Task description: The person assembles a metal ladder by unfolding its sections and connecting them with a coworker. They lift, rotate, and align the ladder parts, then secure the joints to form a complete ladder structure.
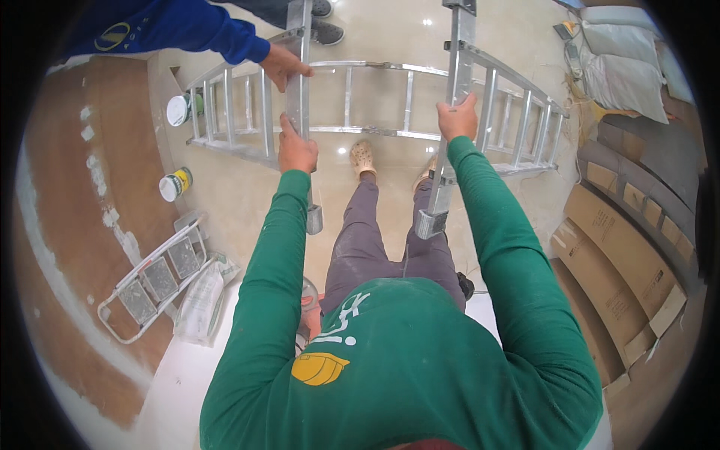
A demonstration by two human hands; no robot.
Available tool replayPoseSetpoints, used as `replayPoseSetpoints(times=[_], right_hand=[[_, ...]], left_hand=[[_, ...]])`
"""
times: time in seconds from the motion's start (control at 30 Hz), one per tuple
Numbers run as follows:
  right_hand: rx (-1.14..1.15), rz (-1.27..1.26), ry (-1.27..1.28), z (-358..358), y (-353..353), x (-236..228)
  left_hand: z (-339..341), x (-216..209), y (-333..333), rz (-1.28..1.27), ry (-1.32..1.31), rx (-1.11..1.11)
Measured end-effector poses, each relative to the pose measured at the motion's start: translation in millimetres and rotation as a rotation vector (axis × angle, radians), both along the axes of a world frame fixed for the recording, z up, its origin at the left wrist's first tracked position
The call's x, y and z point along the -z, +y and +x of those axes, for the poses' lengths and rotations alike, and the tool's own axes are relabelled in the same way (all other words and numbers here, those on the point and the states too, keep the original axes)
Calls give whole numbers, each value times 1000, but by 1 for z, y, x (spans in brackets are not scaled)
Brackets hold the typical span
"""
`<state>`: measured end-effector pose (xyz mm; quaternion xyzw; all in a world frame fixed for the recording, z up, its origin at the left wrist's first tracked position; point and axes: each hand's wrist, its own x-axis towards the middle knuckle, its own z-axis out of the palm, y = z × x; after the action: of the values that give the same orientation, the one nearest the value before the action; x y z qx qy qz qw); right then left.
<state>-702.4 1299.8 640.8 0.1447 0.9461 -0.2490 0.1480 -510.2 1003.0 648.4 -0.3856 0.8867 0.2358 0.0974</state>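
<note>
A silver aluminium ladder (347, 99) with several rungs stretches across in front of me, its side sections angling away. My left hand (298, 148) is closed around the left metal bar (297, 105) of the ladder, thumb pointing up along it. The matching right bar (462, 71) is gripped by my right hand (457, 118). Both bars end nearer to me in grey end caps, the left cap (314, 220) and the right cap (431, 223). Just beyond my left hand, a co-worker's hand (283, 66) in a blue sleeve rests on the left bar.
Paint buckets (176, 184) stand on the glossy floor at the left. A small step ladder (159, 277) and a white sack (204, 306) lie lower left. On the right are flattened cardboard (611, 259) and stacked white bags (622, 75). My clogs (361, 157) are beneath the ladder.
</note>
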Motion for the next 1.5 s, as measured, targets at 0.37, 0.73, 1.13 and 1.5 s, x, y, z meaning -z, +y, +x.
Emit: replayPoseSetpoints(times=[0.37,0.73,1.13,1.5], right_hand=[[-66,-144,-22,-10,22,42],[-69,-37,36,-7,15,26],[-169,-125,57,6,35,25],[-173,-276,7,209,246,-70]], left_hand=[[3,-16,-30,159,3,25],[16,-55,-48,286,65,-1],[26,22,-59,249,226,147],[-10,-123,124,-32,548,682]])
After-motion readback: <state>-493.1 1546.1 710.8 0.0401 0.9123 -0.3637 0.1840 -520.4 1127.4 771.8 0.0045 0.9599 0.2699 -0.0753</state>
